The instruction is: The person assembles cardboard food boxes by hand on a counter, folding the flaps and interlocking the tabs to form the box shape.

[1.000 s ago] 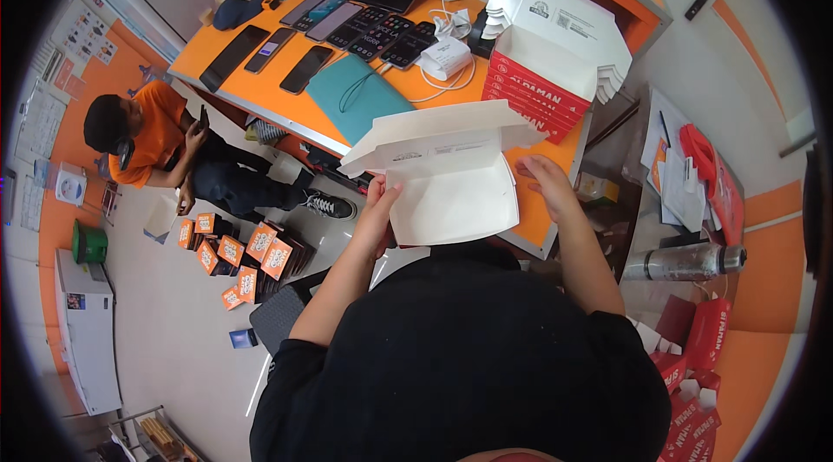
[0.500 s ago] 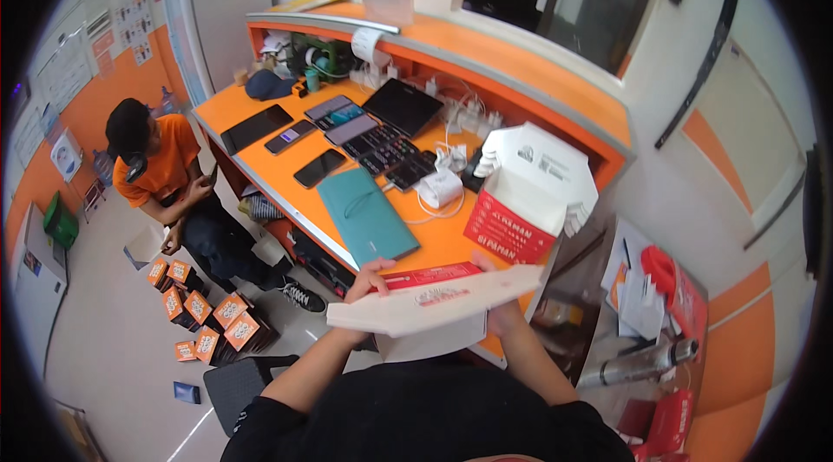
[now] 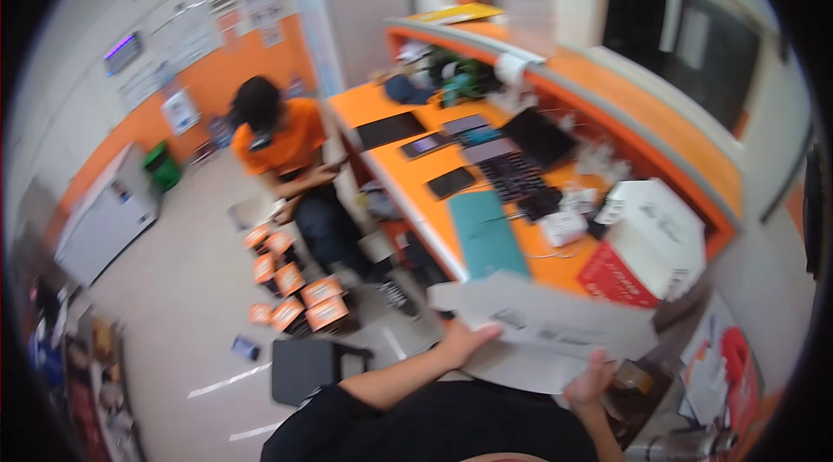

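A partly folded cardboard box (image 3: 568, 310), pale inside with dark print, is held tilted in front of my body at the orange counter's near edge. My left hand (image 3: 469, 342) grips its left side, thumb lying over the board. On its lower right edge my right hand (image 3: 593, 380) has hold, with the thumb on the near face; some fingers are behind the board. Just beyond, on the counter, stands a red and white box (image 3: 620, 271) with its lid raised. A teal folder (image 3: 488, 232) lies left of that box.
Phones, a black tablet (image 3: 390, 129) and a dark laptop-like device (image 3: 538, 137) cover the orange counter (image 3: 356, 104). At left, a seated person in an orange shirt (image 3: 299, 137) handles something near stacks of small orange-topped boxes (image 3: 321, 290). A dark stool (image 3: 305, 366) stands by my left arm.
My view has swung left, so the scene sits further right. The held box has been turned, showing its pale printed inside instead of the red panel; both hands still grip it.
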A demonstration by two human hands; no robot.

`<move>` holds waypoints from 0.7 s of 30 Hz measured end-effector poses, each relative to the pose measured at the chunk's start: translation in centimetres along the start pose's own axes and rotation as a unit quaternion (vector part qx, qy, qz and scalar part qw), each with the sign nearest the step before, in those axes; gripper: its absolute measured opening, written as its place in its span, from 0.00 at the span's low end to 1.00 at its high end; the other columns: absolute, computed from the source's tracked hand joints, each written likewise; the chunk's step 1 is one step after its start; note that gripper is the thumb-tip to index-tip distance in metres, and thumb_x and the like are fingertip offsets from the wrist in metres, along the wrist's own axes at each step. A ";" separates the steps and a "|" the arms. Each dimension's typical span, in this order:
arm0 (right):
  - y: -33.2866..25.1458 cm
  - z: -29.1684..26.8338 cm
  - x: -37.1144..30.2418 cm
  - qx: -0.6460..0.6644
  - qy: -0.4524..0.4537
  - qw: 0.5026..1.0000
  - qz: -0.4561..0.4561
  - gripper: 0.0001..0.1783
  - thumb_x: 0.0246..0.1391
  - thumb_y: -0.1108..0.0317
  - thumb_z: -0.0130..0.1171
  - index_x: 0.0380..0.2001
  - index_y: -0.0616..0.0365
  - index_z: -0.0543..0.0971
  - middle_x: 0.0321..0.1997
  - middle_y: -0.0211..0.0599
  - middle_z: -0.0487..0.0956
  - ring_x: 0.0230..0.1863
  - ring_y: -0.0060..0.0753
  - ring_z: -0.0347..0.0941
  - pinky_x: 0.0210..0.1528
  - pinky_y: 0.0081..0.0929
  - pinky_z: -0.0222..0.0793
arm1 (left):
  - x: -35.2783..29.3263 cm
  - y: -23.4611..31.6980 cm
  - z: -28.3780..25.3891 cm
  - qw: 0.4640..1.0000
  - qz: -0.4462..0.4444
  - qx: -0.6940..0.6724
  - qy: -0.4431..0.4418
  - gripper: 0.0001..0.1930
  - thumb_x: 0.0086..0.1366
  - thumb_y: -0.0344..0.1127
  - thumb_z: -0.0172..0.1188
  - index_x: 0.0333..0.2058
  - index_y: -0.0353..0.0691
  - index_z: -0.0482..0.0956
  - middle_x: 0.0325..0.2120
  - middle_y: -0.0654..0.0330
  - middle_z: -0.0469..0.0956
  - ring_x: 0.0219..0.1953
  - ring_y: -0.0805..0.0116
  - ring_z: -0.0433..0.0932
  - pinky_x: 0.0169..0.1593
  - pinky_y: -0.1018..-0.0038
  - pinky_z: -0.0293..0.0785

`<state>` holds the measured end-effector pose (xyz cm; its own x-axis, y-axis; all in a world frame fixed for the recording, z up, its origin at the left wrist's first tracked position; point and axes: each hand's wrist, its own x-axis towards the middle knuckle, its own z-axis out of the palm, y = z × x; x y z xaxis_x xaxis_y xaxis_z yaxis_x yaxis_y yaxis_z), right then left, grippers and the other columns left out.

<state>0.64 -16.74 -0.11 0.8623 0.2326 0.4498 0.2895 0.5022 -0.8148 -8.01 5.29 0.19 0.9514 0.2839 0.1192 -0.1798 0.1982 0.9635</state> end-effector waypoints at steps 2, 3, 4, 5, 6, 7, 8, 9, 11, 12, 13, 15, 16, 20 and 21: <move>-0.8 0.9 0.9 0.023 -0.017 0.998 0.052 0.30 0.58 0.61 0.46 0.58 0.68 0.54 0.58 0.47 0.63 0.58 0.40 0.61 0.60 0.36 0.55 | 0.2 1.3 1.3 0.999 0.022 -0.044 0.004 0.28 0.60 0.44 0.58 0.52 0.30 0.62 0.47 0.55 0.69 0.50 0.66 0.67 0.53 0.70 0.63; -0.6 1.0 1.2 0.032 -0.009 0.996 0.088 0.29 0.58 0.62 0.47 0.58 0.67 0.56 0.58 0.47 0.64 0.58 0.39 0.61 0.60 0.36 0.56 | 0.3 1.6 0.8 0.999 0.019 -0.040 0.027 0.28 0.60 0.44 0.58 0.52 0.30 0.62 0.47 0.55 0.69 0.50 0.66 0.67 0.53 0.70 0.63; -0.6 0.7 1.2 0.032 0.002 0.992 0.123 0.28 0.58 0.62 0.48 0.57 0.67 0.57 0.57 0.47 0.64 0.58 0.39 0.61 0.59 0.35 0.57 | 0.4 1.8 0.8 0.999 0.004 -0.040 0.021 0.30 0.59 0.45 0.58 0.53 0.31 0.61 0.47 0.55 0.69 0.51 0.66 0.67 0.53 0.70 0.63; -0.4 0.7 1.3 0.032 -0.006 0.990 0.136 0.28 0.58 0.62 0.48 0.57 0.67 0.57 0.57 0.47 0.64 0.58 0.39 0.61 0.59 0.35 0.57 | 0.4 1.9 0.6 0.999 -0.011 -0.041 0.013 0.31 0.58 0.45 0.59 0.54 0.32 0.60 0.48 0.55 0.68 0.51 0.65 0.67 0.53 0.70 0.63; -0.2 0.8 1.6 0.048 -0.044 0.981 0.182 0.30 0.58 0.63 0.47 0.58 0.67 0.55 0.58 0.47 0.63 0.58 0.39 0.61 0.59 0.35 0.57 | 0.2 1.9 0.4 0.998 -0.013 -0.049 0.025 0.30 0.59 0.45 0.58 0.53 0.32 0.61 0.48 0.55 0.69 0.51 0.66 0.67 0.53 0.70 0.64; -0.1 0.7 1.6 0.062 -0.077 0.969 0.225 0.31 0.58 0.64 0.47 0.59 0.68 0.52 0.59 0.48 0.61 0.58 0.39 0.61 0.59 0.34 0.57 | 0.1 2.0 0.1 0.998 -0.019 -0.054 0.031 0.30 0.59 0.45 0.58 0.53 0.32 0.61 0.48 0.55 0.69 0.51 0.66 0.67 0.53 0.70 0.64; 0.2 0.6 1.8 0.093 -0.071 0.958 0.263 0.31 0.58 0.65 0.48 0.59 0.69 0.52 0.59 0.46 0.61 0.58 0.38 0.61 0.60 0.33 0.56 | 0.0 2.1 -0.3 0.999 -0.025 -0.024 0.014 0.29 0.60 0.44 0.57 0.53 0.32 0.61 0.48 0.55 0.69 0.51 0.66 0.67 0.53 0.70 0.63; 0.4 0.6 1.7 0.088 -0.069 0.956 0.270 0.31 0.58 0.65 0.48 0.59 0.69 0.52 0.59 0.46 0.61 0.58 0.38 0.61 0.60 0.33 0.56 | -0.2 1.8 -0.4 1.000 -0.030 0.005 -0.005 0.28 0.60 0.44 0.57 0.53 0.32 0.62 0.47 0.55 0.69 0.51 0.65 0.67 0.53 0.70 0.63; 1.5 1.2 2.0 0.008 -0.036 0.967 0.253 0.30 0.58 0.66 0.49 0.58 0.70 0.54 0.60 0.46 0.61 0.59 0.37 0.60 0.60 0.31 0.55 | -0.1 1.2 -0.7 1.000 -0.023 0.000 -0.006 0.28 0.61 0.44 0.57 0.53 0.31 0.62 0.47 0.55 0.70 0.51 0.65 0.67 0.54 0.70 0.63; 1.8 1.0 1.8 -0.028 -0.013 0.967 0.253 0.29 0.58 0.67 0.50 0.57 0.70 0.56 0.59 0.45 0.61 0.58 0.35 0.60 0.59 0.30 0.54 | -0.2 1.2 -0.3 1.000 -0.021 0.004 0.014 0.28 0.61 0.44 0.56 0.53 0.31 0.62 0.47 0.55 0.70 0.51 0.65 0.67 0.54 0.70 0.63; 1.7 1.2 1.7 -0.025 -0.009 0.967 0.254 0.29 0.58 0.67 0.50 0.57 0.70 0.56 0.59 0.45 0.61 0.58 0.35 0.60 0.59 0.30 0.54 | -0.4 1.2 -0.5 0.999 -0.022 0.010 0.033 0.28 0.61 0.44 0.56 0.54 0.31 0.62 0.48 0.55 0.69 0.51 0.66 0.67 0.54 0.70 0.63; 1.0 1.8 1.8 -0.002 -0.022 0.961 0.274 0.28 0.58 0.67 0.50 0.57 0.71 0.57 0.59 0.44 0.62 0.59 0.35 0.59 0.60 0.30 0.54 | 0.3 1.2 -0.8 0.999 -0.031 0.017 0.038 0.28 0.61 0.43 0.56 0.54 0.31 0.61 0.49 0.54 0.69 0.51 0.66 0.66 0.54 0.70 0.62; 1.5 0.8 1.6 -0.001 -0.021 0.960 0.280 0.28 0.58 0.67 0.50 0.57 0.71 0.57 0.59 0.44 0.62 0.59 0.35 0.59 0.60 0.30 0.54 | 0.4 1.2 -0.8 0.999 -0.038 -0.003 0.031 0.29 0.61 0.44 0.56 0.53 0.30 0.60 0.48 0.53 0.69 0.51 0.66 0.66 0.54 0.71 0.63; 1.8 -0.8 1.5 -0.063 -0.051 0.958 0.276 0.30 0.58 0.63 0.50 0.58 0.71 0.56 0.60 0.45 0.62 0.60 0.36 0.58 0.61 0.31 0.52 | 0.9 -0.1 -0.4 0.998 -0.049 0.010 0.031 0.30 0.61 0.44 0.56 0.54 0.29 0.59 0.48 0.53 0.68 0.52 0.66 0.66 0.54 0.70 0.62; 1.5 -0.4 1.5 -0.065 -0.039 0.950 0.303 0.31 0.58 0.63 0.51 0.58 0.71 0.55 0.60 0.44 0.61 0.59 0.36 0.58 0.60 0.30 0.53 | 0.9 -0.4 -0.4 0.998 -0.048 0.020 0.043 0.29 0.61 0.44 0.56 0.54 0.30 0.61 0.49 0.54 0.68 0.52 0.66 0.65 0.55 0.70 0.61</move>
<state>2.50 -15.96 -0.84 0.8546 0.5104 -0.0955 -0.1974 0.1493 -0.9689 -7.22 5.87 -0.18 0.9387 0.3446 0.0071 -0.0777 0.1914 0.9784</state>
